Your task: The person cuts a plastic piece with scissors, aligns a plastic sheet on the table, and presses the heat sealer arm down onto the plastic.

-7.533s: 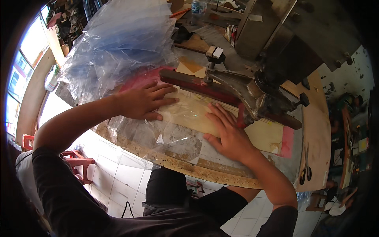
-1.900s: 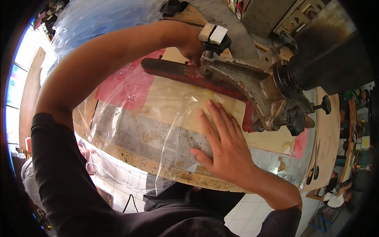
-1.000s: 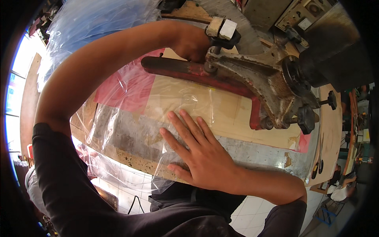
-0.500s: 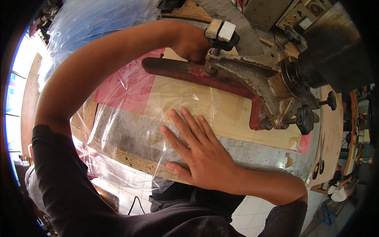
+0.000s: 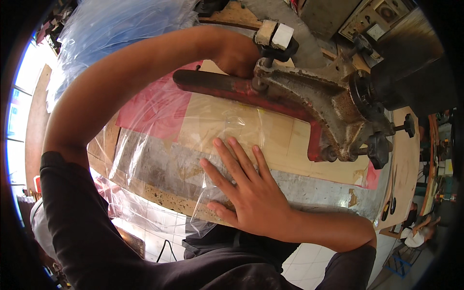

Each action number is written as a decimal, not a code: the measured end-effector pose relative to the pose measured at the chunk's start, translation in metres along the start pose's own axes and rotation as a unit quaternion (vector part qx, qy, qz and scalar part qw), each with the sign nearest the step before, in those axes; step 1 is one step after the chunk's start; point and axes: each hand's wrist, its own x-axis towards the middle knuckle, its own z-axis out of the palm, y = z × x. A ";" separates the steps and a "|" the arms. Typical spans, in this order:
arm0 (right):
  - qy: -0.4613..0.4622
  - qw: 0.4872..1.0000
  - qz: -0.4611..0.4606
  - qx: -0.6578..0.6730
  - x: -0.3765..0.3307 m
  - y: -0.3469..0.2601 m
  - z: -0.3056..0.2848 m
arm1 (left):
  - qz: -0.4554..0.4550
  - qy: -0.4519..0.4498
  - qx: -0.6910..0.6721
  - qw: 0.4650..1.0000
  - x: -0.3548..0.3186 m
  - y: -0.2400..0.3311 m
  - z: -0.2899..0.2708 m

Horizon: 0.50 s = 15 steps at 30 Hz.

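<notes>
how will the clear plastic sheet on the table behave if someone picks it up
The clear plastic sheet will probably be floppy, since it wrinkles and droops past the near edge of the table. It looks thin and see-through, so it is likely light for its size. Its shiny surface suggests it may be slippery.

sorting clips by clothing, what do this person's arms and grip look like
Dark short sleeves end near the elbows; both forearms are bare, no watch showing. The right grip is an ungloved five-fingered hand; the left grip is partly hidden.
</notes>
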 end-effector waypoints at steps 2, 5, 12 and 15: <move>-0.004 1.000 -0.001 -0.005 0.000 0.000 -0.001 | 0.023 -0.011 0.013 1.000 0.000 0.001 -0.004; -0.004 1.000 -0.001 -0.003 0.000 0.000 0.000 | 0.011 -0.026 0.085 0.996 0.002 0.010 -0.011; -0.007 1.000 0.002 -0.005 0.000 0.001 -0.001 | -0.056 -0.068 0.101 0.991 0.002 0.027 -0.020; -0.009 1.000 0.001 -0.007 0.000 -0.001 -0.001 | -0.003 -0.036 0.045 0.998 0.003 0.016 -0.013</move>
